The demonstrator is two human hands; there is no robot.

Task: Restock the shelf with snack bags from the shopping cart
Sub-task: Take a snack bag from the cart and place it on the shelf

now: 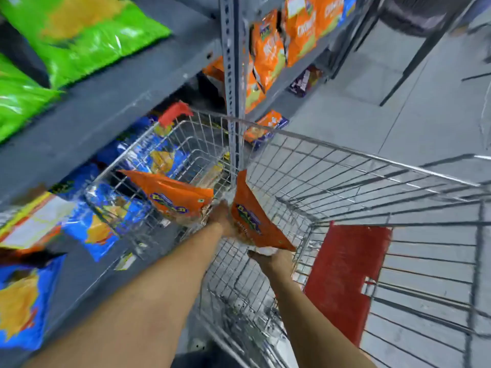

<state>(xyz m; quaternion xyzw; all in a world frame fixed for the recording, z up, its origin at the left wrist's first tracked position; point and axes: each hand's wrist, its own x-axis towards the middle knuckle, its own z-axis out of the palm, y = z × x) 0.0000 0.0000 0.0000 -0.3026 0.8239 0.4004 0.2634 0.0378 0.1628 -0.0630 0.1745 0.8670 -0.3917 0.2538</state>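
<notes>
Both arms reach down over the wire shopping cart. My left hand grips one orange snack bag by its lower end, and the bag leans left over the cart's front. My right hand holds a second orange snack bag by its bottom edge, standing almost upright. The two bags nearly touch near the cart's middle. The grey shelf stands to the left of the cart.
Green bags lie on the upper shelf board, blue chip bags on the lower one. A perforated steel post rises by the cart's front. More orange bags fill the neighbouring rack. The cart has a red seat flap. Grey tiled floor lies to the right.
</notes>
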